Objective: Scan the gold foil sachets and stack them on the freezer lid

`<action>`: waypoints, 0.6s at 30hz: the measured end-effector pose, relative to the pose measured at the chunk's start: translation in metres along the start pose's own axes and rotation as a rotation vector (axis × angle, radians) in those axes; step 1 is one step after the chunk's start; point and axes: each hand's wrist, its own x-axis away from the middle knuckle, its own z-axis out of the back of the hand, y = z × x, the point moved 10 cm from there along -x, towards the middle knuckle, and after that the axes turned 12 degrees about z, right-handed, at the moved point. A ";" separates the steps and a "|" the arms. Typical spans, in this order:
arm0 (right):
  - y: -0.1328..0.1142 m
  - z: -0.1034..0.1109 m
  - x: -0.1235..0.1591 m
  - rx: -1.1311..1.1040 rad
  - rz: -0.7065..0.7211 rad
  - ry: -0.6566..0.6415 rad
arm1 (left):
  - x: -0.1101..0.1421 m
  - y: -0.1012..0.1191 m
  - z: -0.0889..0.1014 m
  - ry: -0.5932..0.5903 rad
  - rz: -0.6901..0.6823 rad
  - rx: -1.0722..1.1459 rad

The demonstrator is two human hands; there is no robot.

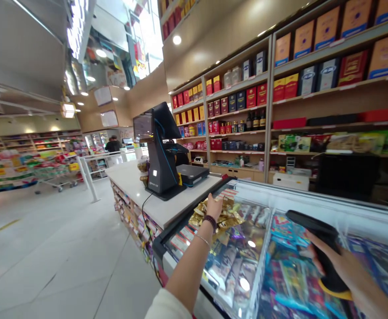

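My left hand (214,205) reaches forward over the glass lid of a chest freezer (247,248) and rests on a heap of gold-wrapped packets (227,215); its fingers are closed around some of them. A dark bead bracelet and a thin chain sit on that wrist. My right hand (343,266) holds a black handheld scanner (316,235) with a yellow band, its fingers wrapped under the device, above the freezer's right side.
A black checkout terminal (160,150) with a screen stands on a white counter (137,186) left of the freezer. Wall shelves (270,102) behind carry boxed goods and bottles. Far left, a shopping trolley (56,175), white rails and a distant person (113,144).
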 end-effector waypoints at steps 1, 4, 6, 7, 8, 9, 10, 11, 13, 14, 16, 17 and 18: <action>-0.006 0.004 0.003 -0.044 -0.004 -0.003 | 0.003 0.001 0.000 0.003 -0.026 -0.033; -0.032 0.028 0.012 -0.126 0.003 0.021 | 0.018 0.006 -0.012 -0.022 -0.129 -0.132; -0.052 0.050 0.017 -0.147 0.012 0.041 | 0.032 0.010 -0.029 -0.046 -0.215 -0.193; -0.062 0.065 0.019 -0.161 0.027 0.063 | 0.041 0.012 -0.041 -0.066 -0.261 -0.218; -0.071 0.080 0.021 -0.173 0.046 0.090 | 0.051 0.014 -0.055 -0.091 -0.306 -0.239; -0.079 0.097 0.022 -0.182 0.064 0.112 | 0.062 0.017 -0.071 -0.120 -0.351 -0.255; -0.086 0.115 0.023 -0.190 0.089 0.142 | 0.075 0.018 -0.088 -0.156 -0.391 -0.267; -0.093 0.134 0.024 -0.193 0.116 0.176 | 0.088 0.020 -0.106 -0.197 -0.426 -0.273; -0.102 0.171 0.027 -0.194 0.161 0.224 | 0.120 0.022 -0.146 -0.300 -0.487 -0.268; -0.105 0.188 0.028 -0.194 0.178 0.243 | 0.138 0.023 -0.166 -0.362 -0.512 -0.260; -0.107 0.218 0.033 -0.189 0.194 0.274 | 0.175 0.023 -0.208 -0.494 -0.543 -0.242; -0.106 0.230 0.036 -0.190 0.192 0.288 | 0.193 0.023 -0.229 -0.555 -0.547 -0.234; -0.104 0.242 0.039 -0.195 0.189 0.308 | 0.210 0.021 -0.248 -0.609 -0.540 -0.231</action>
